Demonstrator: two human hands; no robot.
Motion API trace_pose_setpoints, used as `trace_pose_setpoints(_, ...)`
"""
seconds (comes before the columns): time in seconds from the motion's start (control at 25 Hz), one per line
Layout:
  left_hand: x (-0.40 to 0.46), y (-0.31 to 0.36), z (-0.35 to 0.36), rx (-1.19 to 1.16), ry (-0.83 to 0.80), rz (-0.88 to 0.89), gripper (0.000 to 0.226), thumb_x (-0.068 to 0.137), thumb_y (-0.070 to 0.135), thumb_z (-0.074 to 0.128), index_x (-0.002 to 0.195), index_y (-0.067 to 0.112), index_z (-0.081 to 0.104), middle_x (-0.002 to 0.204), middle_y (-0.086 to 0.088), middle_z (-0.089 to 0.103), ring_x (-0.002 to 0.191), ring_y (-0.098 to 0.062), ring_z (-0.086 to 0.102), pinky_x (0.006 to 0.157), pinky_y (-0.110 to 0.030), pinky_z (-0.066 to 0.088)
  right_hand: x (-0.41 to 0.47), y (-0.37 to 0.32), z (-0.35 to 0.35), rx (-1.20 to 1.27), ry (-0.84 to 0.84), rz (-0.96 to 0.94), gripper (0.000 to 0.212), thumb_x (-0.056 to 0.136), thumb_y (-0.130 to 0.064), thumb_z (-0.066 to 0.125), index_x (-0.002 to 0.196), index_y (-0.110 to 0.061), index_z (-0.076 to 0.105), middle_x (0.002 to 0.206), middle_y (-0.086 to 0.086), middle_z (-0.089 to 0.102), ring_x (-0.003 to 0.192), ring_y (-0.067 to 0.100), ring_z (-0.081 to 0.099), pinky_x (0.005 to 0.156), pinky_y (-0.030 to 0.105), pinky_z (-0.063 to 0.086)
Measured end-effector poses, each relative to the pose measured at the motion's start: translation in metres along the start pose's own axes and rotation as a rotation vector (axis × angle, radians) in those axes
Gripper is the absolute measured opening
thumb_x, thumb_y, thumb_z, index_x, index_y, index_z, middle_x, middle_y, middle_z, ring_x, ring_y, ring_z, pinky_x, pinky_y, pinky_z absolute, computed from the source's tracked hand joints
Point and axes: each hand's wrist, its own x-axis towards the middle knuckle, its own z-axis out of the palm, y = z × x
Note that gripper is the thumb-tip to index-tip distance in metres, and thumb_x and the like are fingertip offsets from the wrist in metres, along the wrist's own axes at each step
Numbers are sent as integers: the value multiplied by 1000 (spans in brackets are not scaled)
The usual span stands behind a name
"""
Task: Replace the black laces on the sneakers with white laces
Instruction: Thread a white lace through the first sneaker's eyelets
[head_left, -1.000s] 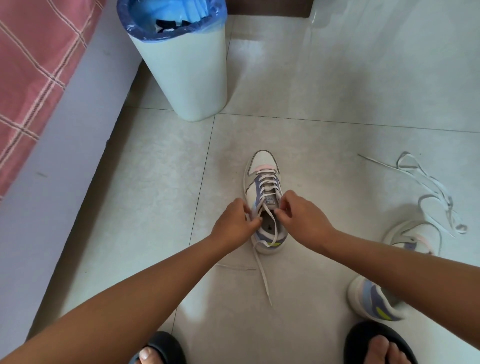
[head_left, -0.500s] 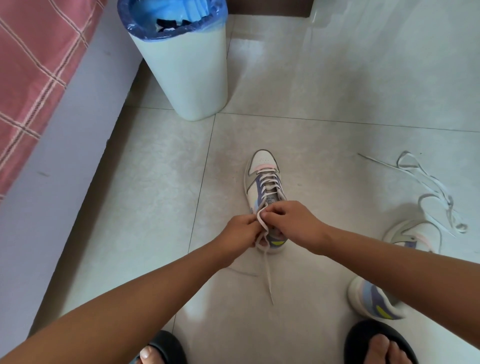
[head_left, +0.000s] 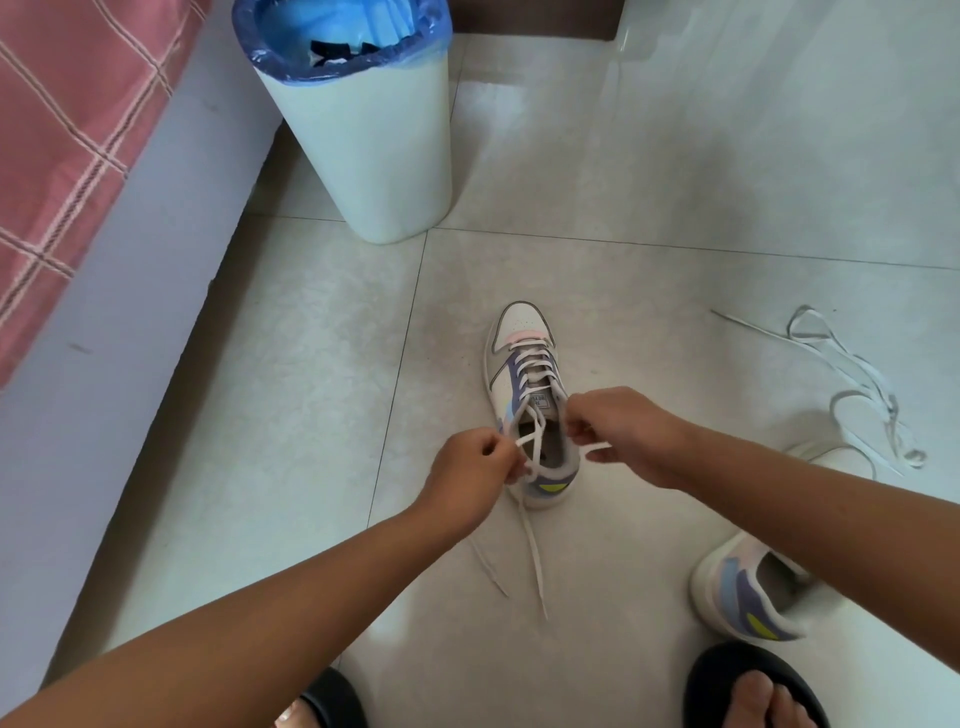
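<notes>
Over the laced sneaker (head_left: 524, 374) on the floor tiles (head_left: 311, 364), left hand (head_left: 467, 478) and right hand (head_left: 618, 431) each pinch a white lace (head_left: 535, 551) strand.

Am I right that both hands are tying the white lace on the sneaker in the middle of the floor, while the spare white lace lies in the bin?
Not quite. In the head view the left hand and right hand do hold the white lace over the sneaker, but the spare white lace lies on the floor tiles to the right, not in the bin.
</notes>
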Motion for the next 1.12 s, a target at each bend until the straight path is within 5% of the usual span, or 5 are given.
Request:
trace_pose_setpoints(0.28,-14,8,10,-168,-371,42,19,96,9,48,84,13,62,66,5,68,61,-4,65,58,-12,46,-3,6,-3,-95,-195,118,16,90,-10,54,76,-5,59,59,7,58,49,12,49,46,21,41)
trace_pose_setpoints(0.48,-11,12,7,33,-348,31,21,94,13,47,77,16,57,63,4,66,55,-14,65,54,-17,46,9,-1,7,-2,-248,203,26,95,-16,50,71,-10,56,57,1,45,36,5,33,35,15,28)
trace_pose_setpoints(0.68,-9,2,-4,72,-28,-65,17,93,19,47,83,11,57,66,-2,67,42,-16,63,44,-20,47,2,-2,6,-144,-149,-29,22,91,-18,56,75,-11,69,71,4,60,63,14,51,59,23,44)
trace_pose_setpoints(0.88,-14,-2,-2,252,-368,136,19,92,16,48,83,17,65,64,5,59,50,-11,58,52,-16,41,-14,1,17,164,-367,-50,21,93,-16,54,84,-6,70,79,7,68,74,17,60,73,27,49)
trace_pose_setpoints(1.12,-6,17,0,-277,-122,-250,47,99,35,31,81,11,67,76,-4,70,75,-21,63,71,-31,46,-25,6,11,-653,-155,-567,32,96,-24,48,79,-2,64,77,11,59,70,10,50,72,28,41)
